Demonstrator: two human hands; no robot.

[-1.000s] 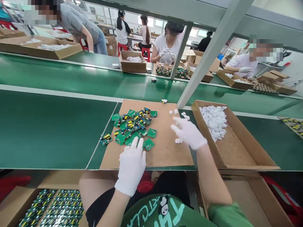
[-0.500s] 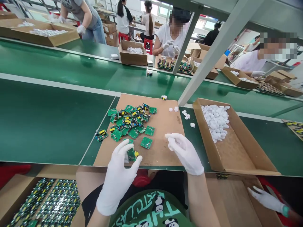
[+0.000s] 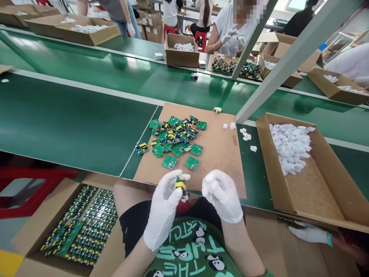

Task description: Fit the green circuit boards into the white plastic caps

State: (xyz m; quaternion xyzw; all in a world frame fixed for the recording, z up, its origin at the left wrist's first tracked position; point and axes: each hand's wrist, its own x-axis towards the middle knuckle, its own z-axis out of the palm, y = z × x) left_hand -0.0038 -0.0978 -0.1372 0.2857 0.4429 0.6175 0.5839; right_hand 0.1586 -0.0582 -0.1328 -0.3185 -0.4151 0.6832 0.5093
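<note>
My left hand [image 3: 161, 209], in a white glove, grips a small circuit board [image 3: 181, 185] with a yellow component, upright between thumb and fingers above my lap. Close by on the right, my gloved right hand [image 3: 223, 197] is closed with its fingertips pinched together; whatever they hold cannot be made out. Beyond both hands a heap of green circuit boards [image 3: 175, 134] lies on a brown cardboard sheet [image 3: 216, 154]. Two single boards, one of them a green board [image 3: 191, 163], lie on the near side of the heap.
An open carton [image 3: 331, 184] of white pieces [image 3: 288, 148] stands at right. Below left, a box [image 3: 31, 231] holds rows of boards [image 3: 95, 219]. A slanted metal post [image 3: 276, 65] rises beyond the sheet. A gloved hand of another person [image 3: 309, 234] reaches in at lower right. Co-workers sit across the green belt [image 3: 129, 77].
My left hand has closed on a circuit board and lifted it off the sheet towards me. My right hand has curled its fingers in closer. The view has shifted.
</note>
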